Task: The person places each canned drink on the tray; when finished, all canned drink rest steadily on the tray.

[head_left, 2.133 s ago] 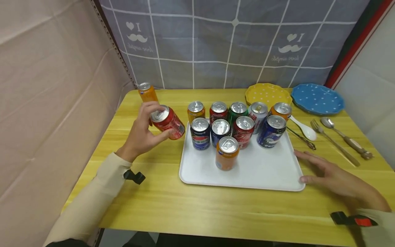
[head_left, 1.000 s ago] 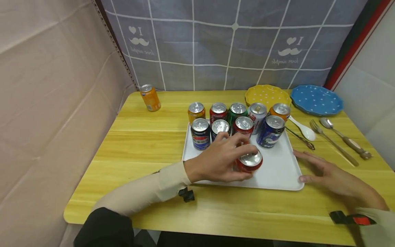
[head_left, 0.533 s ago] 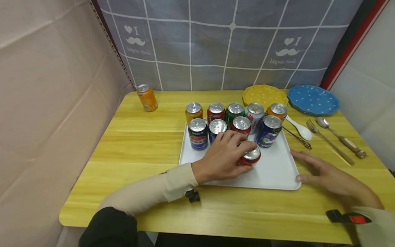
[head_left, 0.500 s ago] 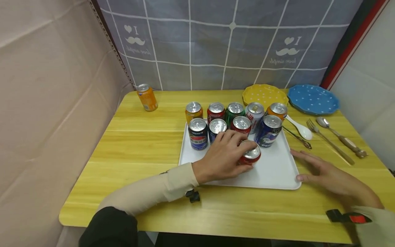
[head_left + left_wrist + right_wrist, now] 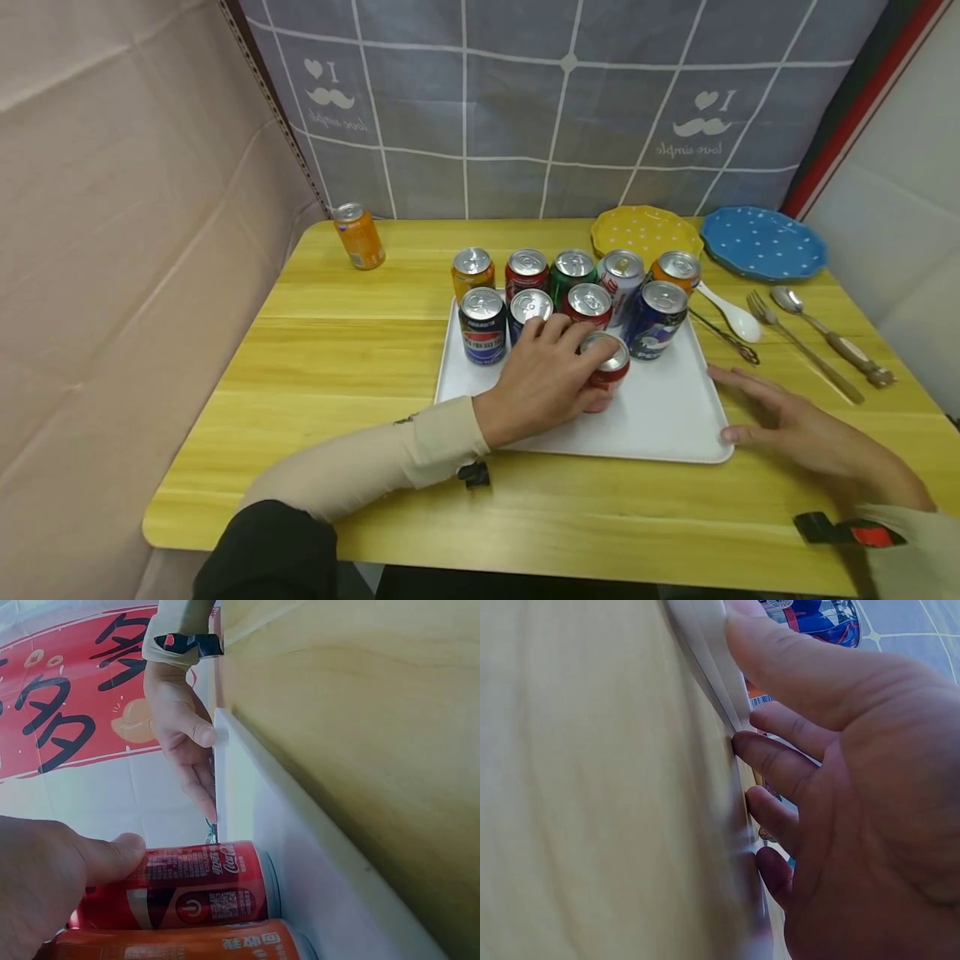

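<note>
My left hand (image 5: pixel 540 379) grips a red Coca-Cola can (image 5: pixel 613 375) from above, near the middle of the white tray (image 5: pixel 663 429). In the left wrist view the can's base meets the tray, and an orange can (image 5: pixel 187 946) stands right beside it; the hand hides that one in the head view. At the tray's right edge rests my right hand (image 5: pixel 802 429), fingers extended and thumb at the rim. Behind the left hand are a Pepsi can (image 5: pixel 483 337), a dark blue can (image 5: pixel 656 325), another red can (image 5: pixel 588 307) and several more in a back row.
A lone orange can (image 5: pixel 360 239) stands at the table's far left. Yellow (image 5: pixel 645 229) and blue (image 5: pixel 763 242) dotted plates lie at the back right. Near them are a white spoon (image 5: pixel 735 317), a fork (image 5: pixel 806 346) and a metal spoon (image 5: pixel 832 337).
My left hand has brought the red can from the table's left side onto the tray, beside the orange can. Lately it has shifted only slightly. My right hand has stayed at the tray's edge.
</note>
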The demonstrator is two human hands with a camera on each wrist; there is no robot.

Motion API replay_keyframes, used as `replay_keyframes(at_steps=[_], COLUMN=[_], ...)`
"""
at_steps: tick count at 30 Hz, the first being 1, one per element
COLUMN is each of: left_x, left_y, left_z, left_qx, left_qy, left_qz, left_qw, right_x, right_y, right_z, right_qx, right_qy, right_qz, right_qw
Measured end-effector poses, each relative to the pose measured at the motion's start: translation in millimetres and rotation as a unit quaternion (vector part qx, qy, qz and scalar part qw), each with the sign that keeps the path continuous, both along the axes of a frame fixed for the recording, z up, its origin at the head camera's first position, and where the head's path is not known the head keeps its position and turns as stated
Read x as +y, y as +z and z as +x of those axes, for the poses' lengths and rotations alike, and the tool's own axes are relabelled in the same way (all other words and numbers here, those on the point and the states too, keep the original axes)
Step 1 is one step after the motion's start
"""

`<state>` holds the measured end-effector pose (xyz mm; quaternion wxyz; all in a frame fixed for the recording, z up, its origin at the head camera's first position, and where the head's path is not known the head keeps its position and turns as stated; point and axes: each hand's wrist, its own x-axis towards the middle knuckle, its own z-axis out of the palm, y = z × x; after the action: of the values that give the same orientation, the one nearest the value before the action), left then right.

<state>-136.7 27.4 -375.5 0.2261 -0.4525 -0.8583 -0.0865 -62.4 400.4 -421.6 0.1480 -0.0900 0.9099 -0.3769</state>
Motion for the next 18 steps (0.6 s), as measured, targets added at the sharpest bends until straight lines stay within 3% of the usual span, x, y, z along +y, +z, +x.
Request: replay_keyframes(at_steps=[5,10,14,18], left_x=[-6,-23,-44,-72], left_y=[3.5,13.7,21.0,28.8], left_z=[2.1,2.4,-5.9,-26.2], left_qx=[0.002,0.026,0.044,0.034], left_qy=[0.001,-0.053,-0.111,-0.119], left_qz=[-0.008,0.055,0.148,0.243], left_qw=[1.0000,0.9967,0.9818,0.9621], right_x=[0,0,1,1], right_y=[-1.9,-1.8,-0.9,0.3], right_z=[1.6,1.7,1.1,-0.7], right_qx=[0.000,-0.007,0.001,0.002], right_qy=[-0.001,-0.003,0.002,0.001], right_qz=[0.004,0.016,0.016,0.019], right_qw=[1.000,1.000,1.000,1.000])
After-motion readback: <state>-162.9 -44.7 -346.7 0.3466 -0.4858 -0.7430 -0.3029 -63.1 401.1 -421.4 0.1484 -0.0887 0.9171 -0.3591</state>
